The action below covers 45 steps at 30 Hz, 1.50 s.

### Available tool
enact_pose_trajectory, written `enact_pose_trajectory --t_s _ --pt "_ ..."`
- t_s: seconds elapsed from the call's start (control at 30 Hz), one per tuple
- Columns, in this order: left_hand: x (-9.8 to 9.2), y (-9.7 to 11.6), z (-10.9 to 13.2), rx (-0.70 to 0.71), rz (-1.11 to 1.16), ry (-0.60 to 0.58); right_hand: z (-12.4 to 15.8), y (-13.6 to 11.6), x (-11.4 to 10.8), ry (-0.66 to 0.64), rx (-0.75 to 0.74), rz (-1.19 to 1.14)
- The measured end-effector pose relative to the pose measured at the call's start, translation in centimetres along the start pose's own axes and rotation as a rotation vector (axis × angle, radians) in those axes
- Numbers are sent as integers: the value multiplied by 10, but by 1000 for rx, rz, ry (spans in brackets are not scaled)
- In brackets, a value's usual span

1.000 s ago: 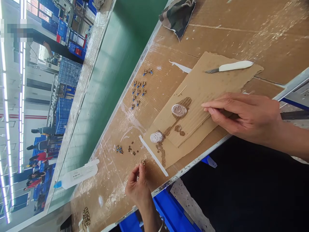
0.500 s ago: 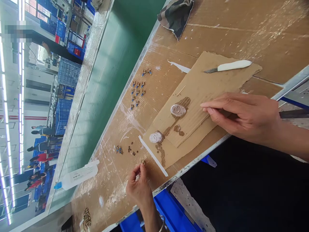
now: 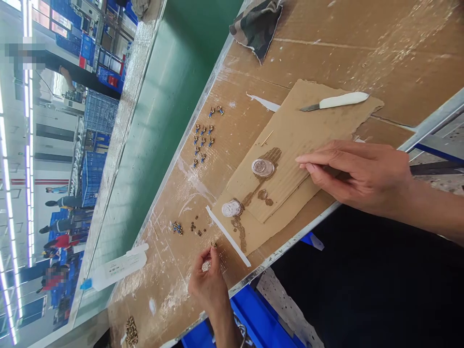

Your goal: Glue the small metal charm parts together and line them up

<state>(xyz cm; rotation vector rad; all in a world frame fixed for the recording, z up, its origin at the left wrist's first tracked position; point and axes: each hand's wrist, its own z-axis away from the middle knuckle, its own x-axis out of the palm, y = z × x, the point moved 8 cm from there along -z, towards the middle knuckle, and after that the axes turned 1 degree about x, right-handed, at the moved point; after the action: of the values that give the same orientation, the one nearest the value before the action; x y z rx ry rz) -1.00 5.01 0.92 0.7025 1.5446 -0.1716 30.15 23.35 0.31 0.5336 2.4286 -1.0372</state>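
My left hand (image 3: 209,273), low in the view, pinches a small gold-coloured metal piece (image 3: 213,245) between thumb and fingertips. Over the cardboard sheet (image 3: 315,116) hovers my right hand (image 3: 362,171), thumb and fingers pressed together; whatever they hold, if anything, is too small to make out. Near its fingertips sits a small clear cup (image 3: 263,167) on a wet stain. Another small cup (image 3: 232,208) with whitish contents stands at the sheet's lower left. Small dark bits (image 3: 195,226) and a cluster of blue-and-gold pieces (image 3: 177,228) lie beyond my left hand.
Several blue-and-gold figures (image 3: 203,142) stand in rows near the far edge. A white-handled knife (image 3: 342,100) and a toothpick (image 3: 267,138) lie on the cardboard. Also there are a plastic bottle (image 3: 118,267), a camouflage cloth (image 3: 257,29) and a pile of gold pieces (image 3: 131,331).
The whole view has shifted slightly, so the table things appear a little further left. Both hands keep almost the same pose, with the gold piece still in my left fingers.
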Motion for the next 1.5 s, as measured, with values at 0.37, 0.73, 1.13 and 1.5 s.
enact_pose_trajectory --t_s 0.37,0.73,1.13,1.5 --pt "1 13 -4 162 -76 -27 2 0 -2 61 -51 9" --pt "-29 0 33 -58 415 152 7 -9 -26 189 -125 -155" --pt "-34 62 111 435 686 116 33 -97 39 -440 -83 -926" --pt "-41 82 123 653 595 157 37 -101 28 -419 -223 -853"
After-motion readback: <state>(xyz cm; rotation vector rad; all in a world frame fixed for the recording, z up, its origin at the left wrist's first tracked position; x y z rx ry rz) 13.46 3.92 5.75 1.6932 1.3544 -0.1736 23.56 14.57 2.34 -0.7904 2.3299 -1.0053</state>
